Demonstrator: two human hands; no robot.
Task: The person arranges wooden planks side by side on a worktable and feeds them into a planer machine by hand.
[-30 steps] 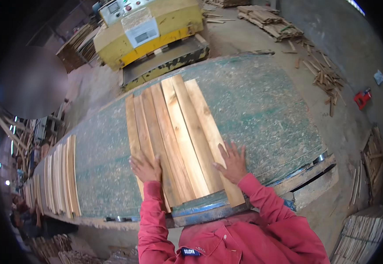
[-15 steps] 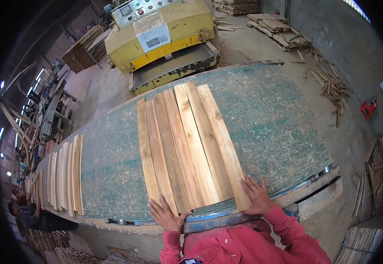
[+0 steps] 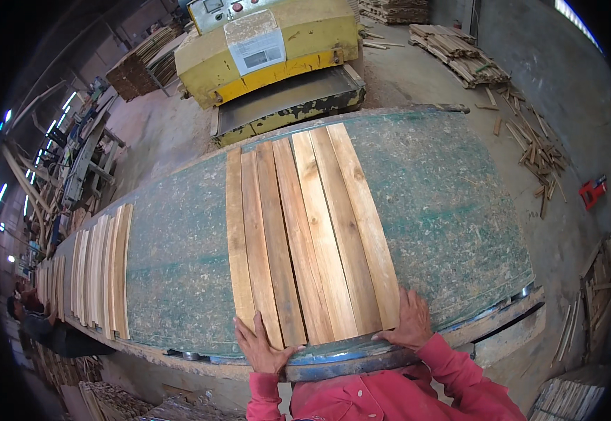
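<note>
Several long wooden boards (image 3: 310, 238) lie side by side on the worn green table surface (image 3: 453, 210), running away from me. Their tones range from pale cream to brown, and a dark narrow gap shows near the middle. My left hand (image 3: 262, 349) has its fingers spread over the near end of the leftmost boards, thumb out along the end edges. At the near right corner, my right hand (image 3: 413, 324) lies against the outer side of the rightmost board (image 3: 365, 224), its thumb at the board's end. Neither hand is closed around a board.
More narrow boards (image 3: 101, 274) lie on the table's left part, with a co-worker (image 3: 46, 326) beyond them. A yellow machine (image 3: 277, 52) stands past the far edge. Wood scraps (image 3: 538, 151) and a red tool (image 3: 592, 192) are on the floor at right.
The rightmost board has moved in against its neighbour, and its near end now sits more level with the others. My right hand has shifted from its end to its outer side.
</note>
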